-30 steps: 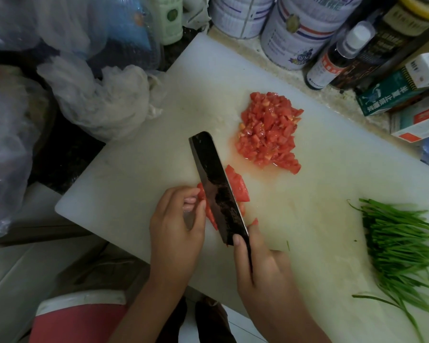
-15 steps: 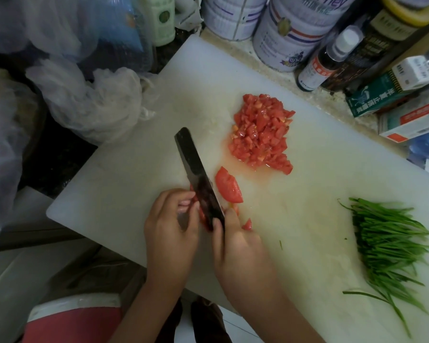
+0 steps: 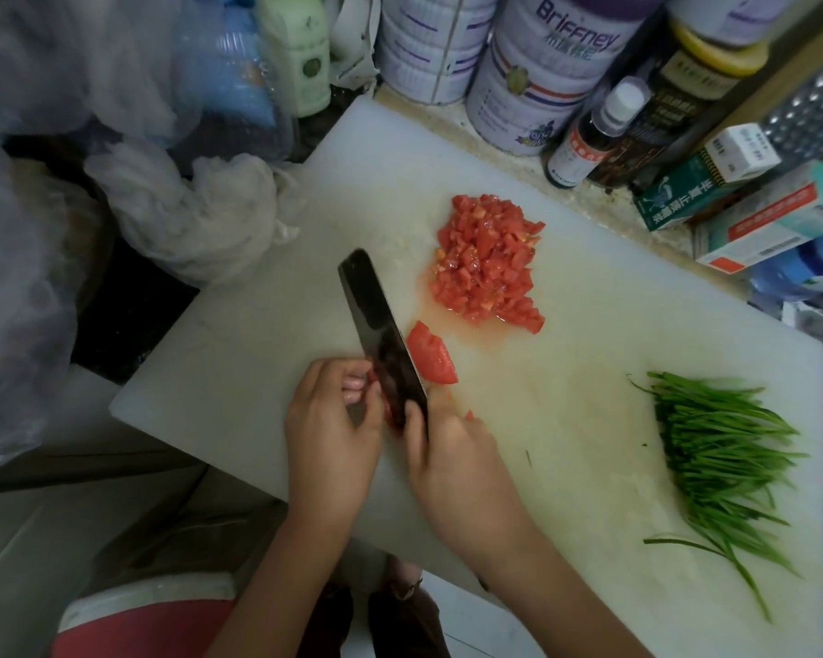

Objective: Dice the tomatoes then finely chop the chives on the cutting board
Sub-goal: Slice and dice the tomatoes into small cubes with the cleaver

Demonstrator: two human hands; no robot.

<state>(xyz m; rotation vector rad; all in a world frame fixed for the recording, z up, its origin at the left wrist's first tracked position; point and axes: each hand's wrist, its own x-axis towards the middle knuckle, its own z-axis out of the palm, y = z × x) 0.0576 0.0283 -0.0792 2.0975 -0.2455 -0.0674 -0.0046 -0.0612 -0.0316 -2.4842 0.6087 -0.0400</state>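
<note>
Knife [image 3: 381,334] slid left since earlier. I see right hand [image 3: 452,458] gripping it, left hand [image 3: 329,434] pinching tomato bit [image 3: 389,413], frame centre. Wedge [image 3: 431,356] loose beside blade. Dice pile [image 3: 488,263] done above; chives [image 3: 723,458] at right, uncut.

The cutting board [image 3: 257,372] lies on the bench [image 3: 585,204], with the diced tomato pile [image 3: 485,263] past its middle, toward the far edge. Nearer the person, a tomato wedge [image 3: 431,356] lies just right of the knife [image 3: 376,334]. On the blade's left, the left hand [image 3: 329,439] holds a tomato piece [image 3: 389,413] (mostly hidden), and the right hand [image 3: 457,463] grips the knife's near end. The chives [image 3: 718,453] lie at the board's right end, well apart. Tins [image 3: 538,73], a bottle [image 3: 590,135] and boxes [image 3: 756,220] stand behind the board, and plastic bags [image 3: 186,206] lie to its left.
</note>
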